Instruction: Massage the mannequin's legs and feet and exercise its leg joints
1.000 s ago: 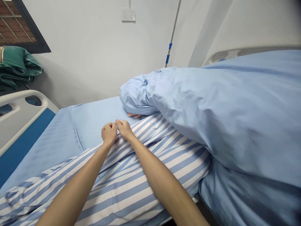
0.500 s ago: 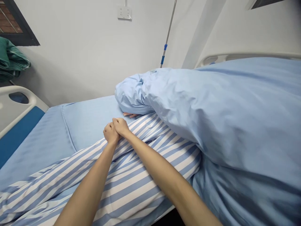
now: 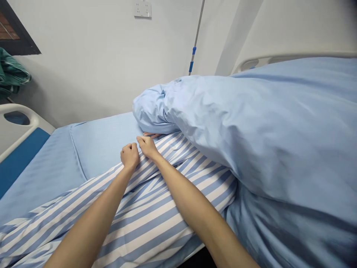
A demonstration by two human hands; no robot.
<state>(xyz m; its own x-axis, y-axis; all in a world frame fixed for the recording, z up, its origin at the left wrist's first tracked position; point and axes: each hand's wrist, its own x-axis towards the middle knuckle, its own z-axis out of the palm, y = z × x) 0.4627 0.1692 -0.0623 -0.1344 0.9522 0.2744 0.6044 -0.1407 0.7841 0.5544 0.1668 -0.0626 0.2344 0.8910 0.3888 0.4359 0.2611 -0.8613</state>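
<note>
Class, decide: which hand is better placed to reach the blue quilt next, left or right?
Probably the right hand: it sits nearer the blue quilt, while the left hand is farther off. Both look curled, over or beside the striped cloth, so either must open first.

Head camera, facing forward-down, seemingly near

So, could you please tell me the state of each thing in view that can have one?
Left hand: curled into a fist
Right hand: curled shut
Trousers: creased
Quilt: rumpled, overlapping the trousers
Sheet: spread out
Other person's hand: mostly covered
Green cloth: folded
Socket: no plug in
</note>
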